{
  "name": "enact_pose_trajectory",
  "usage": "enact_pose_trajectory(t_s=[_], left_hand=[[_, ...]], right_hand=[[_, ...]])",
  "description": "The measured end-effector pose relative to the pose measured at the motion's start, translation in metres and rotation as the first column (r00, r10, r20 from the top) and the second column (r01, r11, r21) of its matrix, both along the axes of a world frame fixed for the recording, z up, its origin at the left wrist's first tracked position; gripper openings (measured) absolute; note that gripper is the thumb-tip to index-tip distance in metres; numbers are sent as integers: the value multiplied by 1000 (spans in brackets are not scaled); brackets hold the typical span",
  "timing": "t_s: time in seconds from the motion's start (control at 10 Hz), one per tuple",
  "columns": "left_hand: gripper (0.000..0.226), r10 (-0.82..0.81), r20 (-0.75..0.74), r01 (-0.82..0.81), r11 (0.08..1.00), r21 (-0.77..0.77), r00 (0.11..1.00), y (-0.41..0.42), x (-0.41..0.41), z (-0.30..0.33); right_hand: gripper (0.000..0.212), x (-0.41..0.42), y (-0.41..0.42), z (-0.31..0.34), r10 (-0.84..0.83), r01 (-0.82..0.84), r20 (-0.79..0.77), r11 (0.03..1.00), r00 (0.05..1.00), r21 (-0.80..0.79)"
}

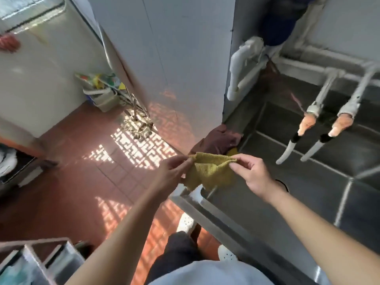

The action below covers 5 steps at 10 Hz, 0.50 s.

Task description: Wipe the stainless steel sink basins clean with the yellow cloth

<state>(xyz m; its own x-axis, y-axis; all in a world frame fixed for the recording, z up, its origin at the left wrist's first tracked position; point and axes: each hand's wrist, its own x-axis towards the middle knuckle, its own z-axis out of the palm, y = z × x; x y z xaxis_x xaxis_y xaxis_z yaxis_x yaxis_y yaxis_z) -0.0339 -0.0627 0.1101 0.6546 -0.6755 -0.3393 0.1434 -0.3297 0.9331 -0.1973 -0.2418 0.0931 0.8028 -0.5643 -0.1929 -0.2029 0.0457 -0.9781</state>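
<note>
I hold the yellow cloth (207,171) spread between both hands, above the left front corner of the stainless steel sink (222,221). My left hand (174,171) pinches its left top corner. My right hand (253,173) pinches its right top corner. The cloth hangs down loosely below my fingers. The sink basins (320,182) lie to the right, with steel dividers between them.
A brown cloth (218,140) lies bunched on the sink's far left corner. Two taps (306,124) with white hose ends hang over the basins. A mop (137,124) and a bucket (102,95) stand on the red tiled floor at left. A steel rack (37,256) is at bottom left.
</note>
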Motion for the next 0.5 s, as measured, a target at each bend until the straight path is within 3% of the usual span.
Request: enact_pose_trajectory(t_s=[0.2, 0.3, 0.4, 0.5], left_hand=[[16, -203, -120, 201, 979, -24, 972, -58, 84, -11], [21, -296, -202, 312, 948, 55, 934, -113, 126, -38], [33, -373, -185, 406, 892, 199, 909, -142, 139, -73], [43, -453, -187, 489, 829, 272, 872, -149, 141, -105]], right_hand=[[14, 50, -14, -2, -280, 283, -53, 958, 958, 48], [13, 90, -35, -24, -467, 515, -248, 836, 849, 189], [31, 103, -41, -50, -406, 597, -533, 761, 742, 252], [58, 99, -26, -79, -350, 591, -651, 784, 673, 189]])
